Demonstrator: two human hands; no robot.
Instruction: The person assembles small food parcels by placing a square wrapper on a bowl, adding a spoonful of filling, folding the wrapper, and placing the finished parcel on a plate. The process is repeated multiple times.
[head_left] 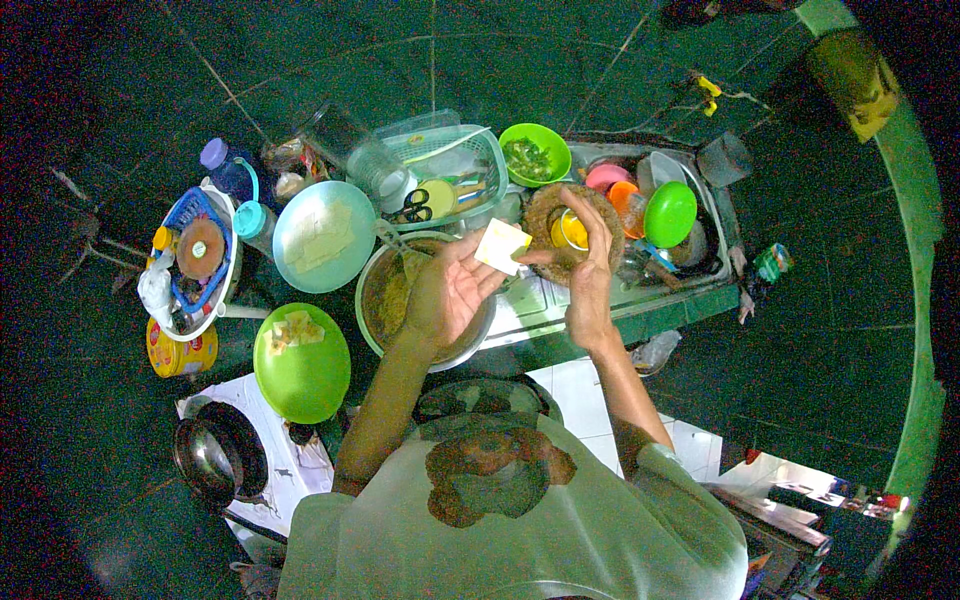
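A square pale-yellow dough wrapper [502,246] lies across the fingers of my left hand [452,300], which is palm up and holds it. My right hand [590,275] is raised beside it, fingers spread, with its thumb pointing at the wrapper's right edge; whether they touch I cannot tell. Under my left hand stands a large metal pot [428,362] with a brown crumbly mass inside. Behind my right hand, a small yellow-filled bowl [568,232] sits on a round brown stone-like dish [541,207]. Flat pale sheets rest on a light-blue plate [350,205] at left.
A green plate [300,390] holds several pale folded pieces. Scissors [417,205] lie by a teal basket [490,150]. A green bowl [550,176] has chopped leaves. Colourful cups and a green dish [670,215] fill a tray at right. A dark pan [215,450] stands lower left.
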